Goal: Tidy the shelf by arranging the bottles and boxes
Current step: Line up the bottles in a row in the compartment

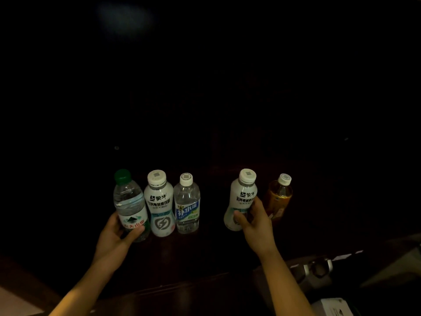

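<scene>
The scene is very dark. On a dark wooden shelf (205,252) stand several bottles in a row. My left hand (116,233) grips the green-capped water bottle (128,201) at the far left, tilted slightly left. Beside it stand a white milk-drink bottle (159,206) and a clear bottle with a blue label (187,201). My right hand (255,222) grips a second white milk-drink bottle (241,197) around its lower body, tilted a little right. An amber tea bottle (279,197) stands just behind and right of it.
A gap lies between the blue-label bottle and the right white bottle. A grey metallic object (316,272) and a white box (332,306) sit at the lower right. A pale surface (13,304) shows at the lower left corner. No boxes are discernible in the dark.
</scene>
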The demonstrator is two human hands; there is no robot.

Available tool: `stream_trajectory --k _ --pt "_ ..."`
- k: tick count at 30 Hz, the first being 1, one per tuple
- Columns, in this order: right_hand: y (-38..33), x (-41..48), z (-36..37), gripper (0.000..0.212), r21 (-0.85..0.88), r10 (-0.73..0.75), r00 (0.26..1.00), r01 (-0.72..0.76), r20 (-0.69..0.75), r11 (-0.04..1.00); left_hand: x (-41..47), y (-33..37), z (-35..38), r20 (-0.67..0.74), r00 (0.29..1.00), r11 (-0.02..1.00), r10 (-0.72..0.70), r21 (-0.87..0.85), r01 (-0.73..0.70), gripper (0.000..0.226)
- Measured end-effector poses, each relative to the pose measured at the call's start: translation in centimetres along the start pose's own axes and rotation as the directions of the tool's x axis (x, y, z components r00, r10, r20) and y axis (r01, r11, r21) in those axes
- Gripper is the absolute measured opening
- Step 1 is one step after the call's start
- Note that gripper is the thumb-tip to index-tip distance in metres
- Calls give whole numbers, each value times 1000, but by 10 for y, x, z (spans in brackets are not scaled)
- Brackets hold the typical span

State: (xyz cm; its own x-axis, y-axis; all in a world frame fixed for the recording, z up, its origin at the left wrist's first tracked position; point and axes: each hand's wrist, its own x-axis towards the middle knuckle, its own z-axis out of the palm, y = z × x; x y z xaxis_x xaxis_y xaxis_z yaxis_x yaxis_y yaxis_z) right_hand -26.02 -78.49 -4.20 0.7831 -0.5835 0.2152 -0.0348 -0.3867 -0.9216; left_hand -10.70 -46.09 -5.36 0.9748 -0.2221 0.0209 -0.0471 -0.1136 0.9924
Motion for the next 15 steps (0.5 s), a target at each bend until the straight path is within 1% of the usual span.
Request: stream_trajectory --k 7,15 --pt "-11 -5 29 64 19 -9 999 8 36 1000 -3 5 1 1 1000 1000 -12 11 12 70" --pt "-20 -9 57 68 60 -7 996 1 92 998 -3 7 0 -4 999 999 -35 18 35 70"
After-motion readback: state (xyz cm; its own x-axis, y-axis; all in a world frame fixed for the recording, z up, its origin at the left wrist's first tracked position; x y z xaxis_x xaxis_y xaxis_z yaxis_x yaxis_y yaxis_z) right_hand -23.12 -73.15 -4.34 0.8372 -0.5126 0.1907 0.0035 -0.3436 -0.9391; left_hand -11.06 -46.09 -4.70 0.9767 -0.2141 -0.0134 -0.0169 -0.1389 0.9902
